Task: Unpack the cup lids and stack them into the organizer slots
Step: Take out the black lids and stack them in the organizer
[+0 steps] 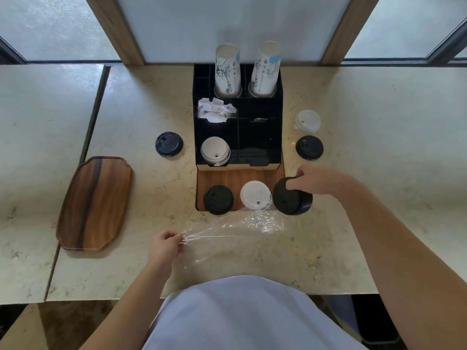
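Wooden tray [94, 203] far left on the surface [379, 122], untouched. L hand [165, 245] w/ clenched grip, pinching the clear plastic wrap [235, 231], which stretches right toward the lids. Above that grip: black organizer [260, 137], white lid stack [215, 150] in its front-left slot. R of the wrap: black lid [218, 199], white lid [255, 194], then R hand [316, 179], fingers curled, grasping the black lid stack [293, 199]. Beyond R grip: two more lids [308, 147] on the surface.

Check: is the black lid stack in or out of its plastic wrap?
Out: right hand grips the bare black lid stack; left hand pinches the emptied plastic wrap.
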The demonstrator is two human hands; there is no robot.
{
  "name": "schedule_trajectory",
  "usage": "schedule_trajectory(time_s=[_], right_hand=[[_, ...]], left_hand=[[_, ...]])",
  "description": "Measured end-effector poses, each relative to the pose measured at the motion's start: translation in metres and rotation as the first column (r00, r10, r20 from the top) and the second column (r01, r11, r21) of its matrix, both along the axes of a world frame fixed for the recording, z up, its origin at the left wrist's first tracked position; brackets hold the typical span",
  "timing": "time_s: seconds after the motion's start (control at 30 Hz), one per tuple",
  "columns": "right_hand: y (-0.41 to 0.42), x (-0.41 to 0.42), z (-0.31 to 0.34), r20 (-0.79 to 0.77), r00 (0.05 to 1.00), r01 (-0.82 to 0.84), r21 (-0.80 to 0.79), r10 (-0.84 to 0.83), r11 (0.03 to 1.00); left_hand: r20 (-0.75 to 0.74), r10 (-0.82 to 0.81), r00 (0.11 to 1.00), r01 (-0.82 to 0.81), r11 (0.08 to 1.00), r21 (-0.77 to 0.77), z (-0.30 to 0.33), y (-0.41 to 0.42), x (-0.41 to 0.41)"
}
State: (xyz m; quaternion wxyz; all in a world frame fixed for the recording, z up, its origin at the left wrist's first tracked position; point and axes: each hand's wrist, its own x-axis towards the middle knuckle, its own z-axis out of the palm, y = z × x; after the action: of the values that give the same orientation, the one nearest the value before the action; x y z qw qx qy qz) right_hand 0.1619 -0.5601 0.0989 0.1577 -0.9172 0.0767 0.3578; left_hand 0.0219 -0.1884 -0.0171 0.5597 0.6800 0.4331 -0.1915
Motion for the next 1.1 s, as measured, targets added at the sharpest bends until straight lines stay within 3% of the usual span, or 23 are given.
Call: schedule_trajectory(time_s=[0.07, 0.13, 0.2, 0.27, 0.3, 0.33, 0.37, 0.5, 0.6, 0.73, 0.87, 1.1], right_hand=[[0.006, 0.011, 0.001, -0.058, 0.985, 0.171, 0.191, -0.162, 0.967], [0.015, 0.017, -0.003, -0.155, 0.927, 0.376, 0.413, -0.342, 0.83], [0.024, 0.019, -0.01, -0.271, 0.823, 0.555, 0.573, -0.5, 0.603], [0.034, 0.021, -0.017, -0.419, 0.675, 0.688, 0.654, -0.607, 0.314], [0.039, 0.022, -0.021, -0.46, 0.617, 0.717, 0.662, -0.638, 0.217], [0.045, 0.025, -0.026, -0.465, 0.583, 0.732, 0.657, -0.667, 0.182], [0.05, 0.028, -0.031, -0.426, 0.579, 0.737, 0.638, -0.695, 0.223], [0.059, 0.048, -0.05, -0.159, 0.726, 0.642, 0.506, -0.67, 0.576], [0.057, 0.067, -0.058, -0.013, 0.802, 0.544, 0.429, -0.597, 0.721], [0.061, 0.093, -0.058, 0.04, 0.86, 0.462, 0.364, -0.509, 0.809], [0.071, 0.117, -0.056, 0.146, 0.968, 0.183, 0.151, -0.205, 0.971], [0.079, 0.145, -0.06, 0.07, 0.996, -0.052, 0.021, 0.051, 0.998]], left_hand=[[0.002, -0.005, 1.0, 0.005, 1.0, -0.025, -0.001, 0.001, -0.002], [0.003, -0.02, 1.0, 0.021, 0.999, -0.041, -0.001, -0.003, -0.001], [0.003, -0.03, 1.0, 0.03, 0.998, -0.064, -0.001, -0.008, 0.0], [-0.003, -0.033, 0.999, 0.033, 0.995, -0.097, -0.001, -0.012, 0.002], [-0.009, -0.034, 0.999, 0.033, 0.993, -0.117, -0.001, -0.014, 0.003], [-0.014, -0.033, 0.999, 0.031, 0.99, -0.137, -0.001, -0.016, 0.003], [-0.018, -0.031, 0.999, 0.028, 0.988, -0.153, -0.001, -0.017, 0.004], [-0.036, -0.053, 0.998, 0.047, 0.986, -0.16, -0.002, -0.016, 0.008], [-0.05, -0.058, 0.997, 0.048, 0.984, -0.169, -0.003, -0.013, 0.011], [-0.054, -0.07, 0.996, 0.06, 0.984, -0.17, -0.005, -0.007, 0.015], [-0.066, -0.087, 0.994, 0.074, 0.982, -0.172, -0.007, -0.004, 0.017], [-0.062, -0.098, 0.993, 0.088, 0.983, -0.159, -0.008, -0.002, 0.017]])
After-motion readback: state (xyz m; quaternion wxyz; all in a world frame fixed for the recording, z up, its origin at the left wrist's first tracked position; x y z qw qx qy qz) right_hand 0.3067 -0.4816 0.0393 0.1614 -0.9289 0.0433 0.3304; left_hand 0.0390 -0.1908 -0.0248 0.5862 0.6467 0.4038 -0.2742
